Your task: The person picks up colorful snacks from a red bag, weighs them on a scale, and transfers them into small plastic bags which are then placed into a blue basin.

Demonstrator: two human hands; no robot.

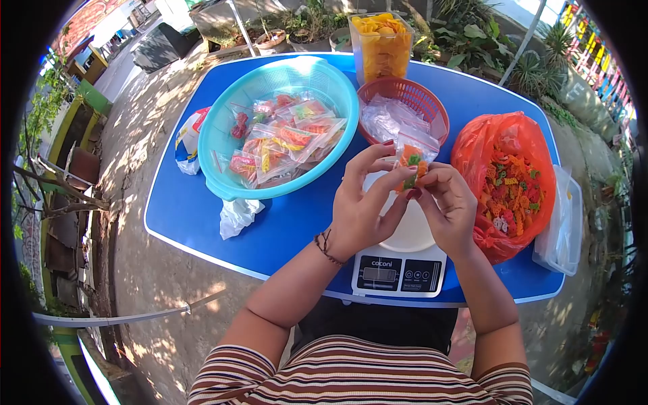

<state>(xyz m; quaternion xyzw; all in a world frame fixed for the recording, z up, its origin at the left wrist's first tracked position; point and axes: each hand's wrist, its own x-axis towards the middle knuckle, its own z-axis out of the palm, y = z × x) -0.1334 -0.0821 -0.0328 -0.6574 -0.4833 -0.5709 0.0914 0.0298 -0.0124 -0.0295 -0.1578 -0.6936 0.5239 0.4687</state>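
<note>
My left hand (368, 202) and my right hand (449, 206) together hold a small clear zip bag of coloured snacks (412, 162) above a white kitchen scale (401, 266). Fingers of both hands pinch the bag along its lower edge. A turquoise basket (223, 128) to the left holds several filled zip bags. A red basket (432, 101) behind my hands holds empty clear bags. An orange plastic bag (486, 145) full of loose coloured snacks lies open to the right.
All of it rests on a blue table (189, 209). A clear tub of orange crisps (382, 44) stands at the back. A crumpled white bag (237, 216) and a printed bag (187, 145) lie left. A clear plastic box (563, 229) sits at the right edge. Potted plants stand behind.
</note>
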